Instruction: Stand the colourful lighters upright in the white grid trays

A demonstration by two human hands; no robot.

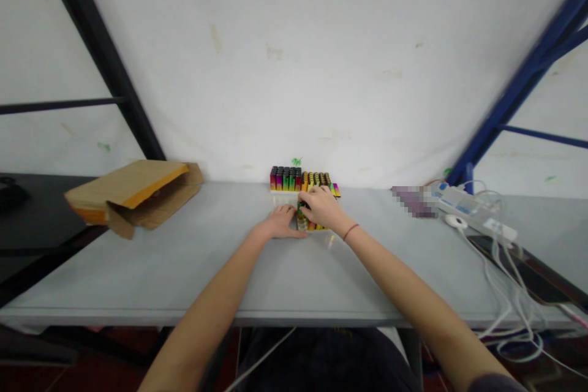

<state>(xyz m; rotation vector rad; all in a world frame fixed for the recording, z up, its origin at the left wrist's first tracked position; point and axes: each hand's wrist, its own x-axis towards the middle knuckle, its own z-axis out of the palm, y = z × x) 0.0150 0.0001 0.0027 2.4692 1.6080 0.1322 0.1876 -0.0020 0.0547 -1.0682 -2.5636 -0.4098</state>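
Two groups of small upright cylinders stand together at the back of the table; whether they are lighters or batteries is too small to tell. The rear left group (285,179) has dark tops and red, purple and green bodies, and the yellow group (315,178) beside it has dark-ringed tops. Nearer me is a tray of yellow and green cylinders (316,225), partly covered by my hands. My right hand (323,206) bends over its left end, fingers closed around a small green, dark-topped cylinder (302,207). Flat beside the tray's left side lies my left hand (282,222), thumb stretched along its front.
An opened brown cardboard box (133,187) lies at the left. On the right are a power strip (473,211), tangled white cables (503,269), a dark phone-like slab (523,269) and a blurred purple item (416,202). A white wall (294,73) rises behind the grey table (206,263).
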